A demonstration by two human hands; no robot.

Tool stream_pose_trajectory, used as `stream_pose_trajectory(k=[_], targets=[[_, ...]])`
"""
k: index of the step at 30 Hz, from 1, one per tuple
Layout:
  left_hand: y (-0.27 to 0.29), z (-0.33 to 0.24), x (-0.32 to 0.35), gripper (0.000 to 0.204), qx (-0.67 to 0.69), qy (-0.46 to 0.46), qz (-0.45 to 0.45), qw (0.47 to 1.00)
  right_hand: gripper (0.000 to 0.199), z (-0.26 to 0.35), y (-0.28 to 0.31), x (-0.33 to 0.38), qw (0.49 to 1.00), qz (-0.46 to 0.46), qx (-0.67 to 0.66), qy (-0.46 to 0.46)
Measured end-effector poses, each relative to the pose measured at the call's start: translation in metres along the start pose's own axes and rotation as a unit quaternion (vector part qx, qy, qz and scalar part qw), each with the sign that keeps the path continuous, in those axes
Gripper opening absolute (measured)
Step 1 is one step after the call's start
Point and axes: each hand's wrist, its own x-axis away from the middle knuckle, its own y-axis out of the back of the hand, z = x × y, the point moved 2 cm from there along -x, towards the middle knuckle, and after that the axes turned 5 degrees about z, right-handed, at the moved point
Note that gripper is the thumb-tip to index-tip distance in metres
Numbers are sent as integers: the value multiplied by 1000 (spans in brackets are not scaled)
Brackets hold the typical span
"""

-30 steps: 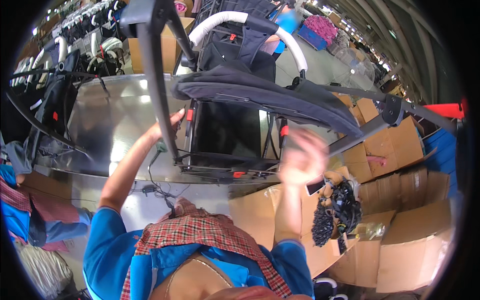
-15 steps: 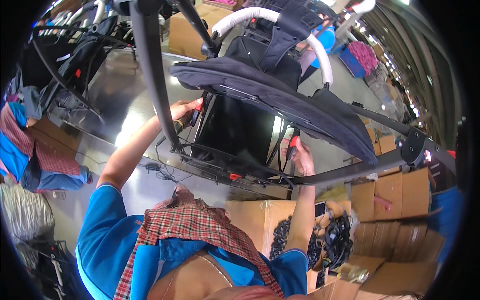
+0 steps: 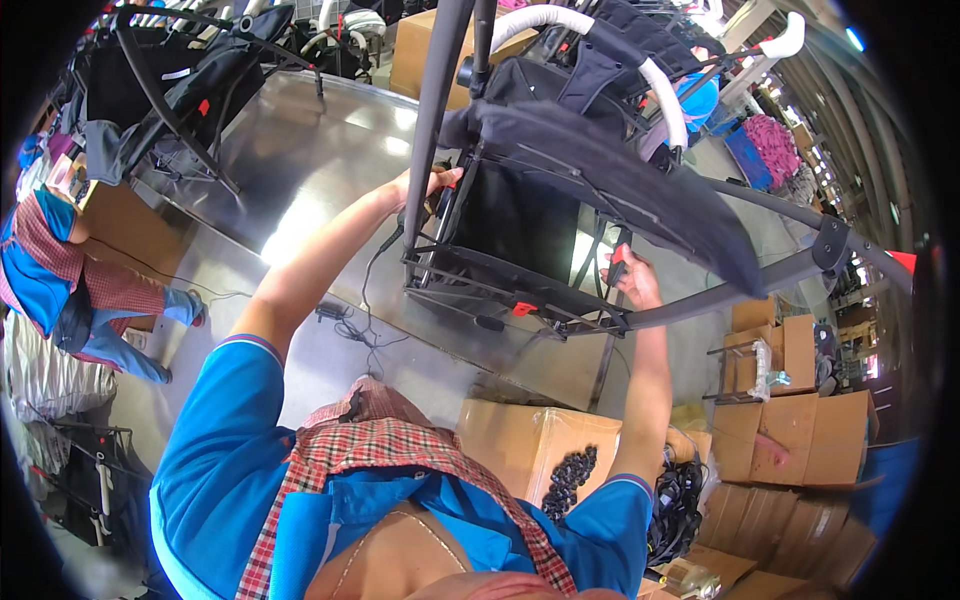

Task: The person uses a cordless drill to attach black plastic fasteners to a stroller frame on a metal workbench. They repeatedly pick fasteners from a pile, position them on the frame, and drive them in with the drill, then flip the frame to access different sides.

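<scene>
A dark stroller [image 3: 610, 170] stands tilted in front of me, with black fabric and grey-black tubes. My left hand [image 3: 428, 186] is closed at its left side, thumb on a red part [image 3: 452, 178] beside the tube. On the right side my right hand [image 3: 634, 280] grips a black piece with a red tab [image 3: 620, 258], under the curved fabric panel. Its palm faces up, and the fingers are partly hidden. Between my hands lies a black fabric panel [image 3: 515, 220]. Another red piece [image 3: 523, 310] sits on the lower crossbar.
A shiny metal table [image 3: 340, 150] is under the stroller, and another stroller [image 3: 170, 95] stands on its left. A cable [image 3: 370, 300] hangs at the near edge. Cardboard boxes [image 3: 800, 440] and a box with black parts [image 3: 570, 480] are at right. A co-worker [image 3: 90, 270] stands at far left.
The stroller and both my hands have shifted right in the picture, and the view has turned. Both hands keep to the same red parts, and the stroller appears farther from my body.
</scene>
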Motion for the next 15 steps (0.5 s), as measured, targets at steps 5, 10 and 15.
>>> stream_pose_trajectory(k=[5,10,15], targets=[[0,5,5,43,25,30,48,998,42,-24,27,16,999,18,-26,-9],[12,17,24,39,38,43,42,997,45,-25,8,40,999,-27,-4,-21],[30,63,71,36,-31,-4,21,999,47,-37,-2,120,994,-103,35,11]])
